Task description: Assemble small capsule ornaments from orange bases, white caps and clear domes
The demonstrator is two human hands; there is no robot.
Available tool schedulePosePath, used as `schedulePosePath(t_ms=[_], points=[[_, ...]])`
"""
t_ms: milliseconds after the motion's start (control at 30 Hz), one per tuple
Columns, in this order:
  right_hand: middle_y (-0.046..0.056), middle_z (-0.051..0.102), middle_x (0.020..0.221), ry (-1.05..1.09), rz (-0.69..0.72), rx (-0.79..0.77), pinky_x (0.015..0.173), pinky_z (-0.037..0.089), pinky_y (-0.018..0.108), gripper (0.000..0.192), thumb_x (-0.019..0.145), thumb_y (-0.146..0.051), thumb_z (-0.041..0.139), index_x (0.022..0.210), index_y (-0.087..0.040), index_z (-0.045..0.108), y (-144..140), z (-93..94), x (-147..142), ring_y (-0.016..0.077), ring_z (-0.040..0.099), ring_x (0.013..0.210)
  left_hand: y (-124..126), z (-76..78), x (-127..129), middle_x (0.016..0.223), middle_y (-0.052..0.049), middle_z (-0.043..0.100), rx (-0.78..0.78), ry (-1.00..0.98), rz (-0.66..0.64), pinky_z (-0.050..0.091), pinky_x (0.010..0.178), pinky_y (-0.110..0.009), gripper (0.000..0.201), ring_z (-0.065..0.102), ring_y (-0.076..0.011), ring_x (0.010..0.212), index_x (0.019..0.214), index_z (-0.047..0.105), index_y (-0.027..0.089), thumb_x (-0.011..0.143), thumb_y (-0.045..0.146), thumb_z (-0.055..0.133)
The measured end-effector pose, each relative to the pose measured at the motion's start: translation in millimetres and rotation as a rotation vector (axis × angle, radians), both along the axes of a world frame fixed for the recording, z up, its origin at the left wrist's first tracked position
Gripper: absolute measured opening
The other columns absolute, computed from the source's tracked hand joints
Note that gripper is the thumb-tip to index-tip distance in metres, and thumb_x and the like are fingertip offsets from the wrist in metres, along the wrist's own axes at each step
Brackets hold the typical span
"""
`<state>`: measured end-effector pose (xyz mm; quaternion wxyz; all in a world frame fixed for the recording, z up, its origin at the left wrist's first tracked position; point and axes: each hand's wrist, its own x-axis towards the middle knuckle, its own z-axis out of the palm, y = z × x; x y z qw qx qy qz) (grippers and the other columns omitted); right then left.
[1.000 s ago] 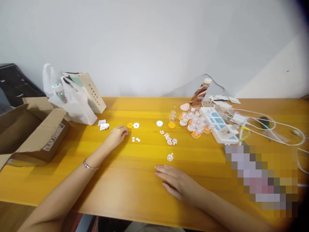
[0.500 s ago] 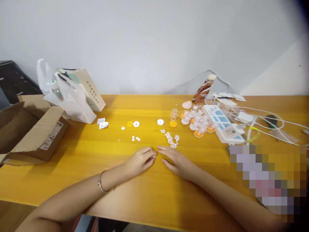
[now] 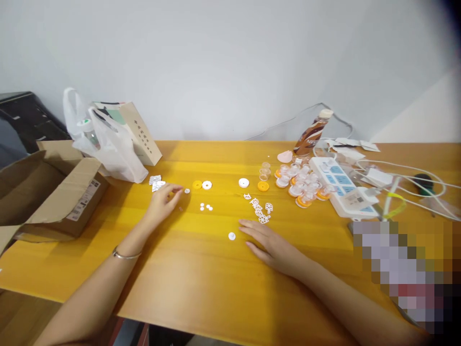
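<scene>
My left hand (image 3: 163,203) hovers low over the table with fingers loosely bent and nothing visible in it. Its fingertips are beside two crumpled foil pieces (image 3: 156,182) and a tiny white disc (image 3: 187,191). My right hand (image 3: 274,246) lies flat, palm down, fingers apart. A small white round part (image 3: 231,236) lies just left of its fingertips. Between the hands are a yellow disc (image 3: 197,184), a white ring (image 3: 207,184), some tiny white dots (image 3: 206,207) and several white lattice pieces (image 3: 260,211).
A white cap (image 3: 244,182), a yellow cap (image 3: 263,186) and several clear and orange cups (image 3: 301,185) lie near a power strip (image 3: 342,186) with cables, behind it a brown bottle (image 3: 312,133). At left are an open cardboard box (image 3: 50,192), a plastic bag (image 3: 108,149) and a paper bag (image 3: 141,133).
My left hand moved from the middle, beside my right hand, back to the left by the foil pieces. A small white round part now lies where the two hands met.
</scene>
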<state>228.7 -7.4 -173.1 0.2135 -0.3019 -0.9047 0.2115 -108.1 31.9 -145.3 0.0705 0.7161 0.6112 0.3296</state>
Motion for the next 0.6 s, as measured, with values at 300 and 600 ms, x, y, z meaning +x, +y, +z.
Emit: schedulePosePath(t_ms=[300,600], points=[[0.012,0.047,0.131,-0.006,0.015,-0.010,0.101,0.038,0.040,0.035,0.086,-0.018,0.043,0.121,-0.020,0.047,0.3,2.0,-0.1,0.0206,0.043,0.122,33.6,-7.5,-0.4,0.095,-0.008,0.061,-0.109,-0.004,-0.045,0.045,0.073,-0.029,0.032,0.057,-0.0194,0.088,0.097,0.060,0.017,0.079,0.041,0.048],[0.011,0.047,0.131,-0.037,0.020,-0.006,0.102,0.038,0.040,0.035,0.087,-0.019,0.042,0.121,-0.020,0.047,1.2,-0.5,1.3,0.0202,0.042,0.122,17.4,25.2,-30.5,0.083,-0.004,0.063,-0.490,0.113,-0.337,0.046,0.071,-0.029,0.022,0.058,-0.0167,0.075,0.085,0.060,0.019,0.076,0.038,0.053]])
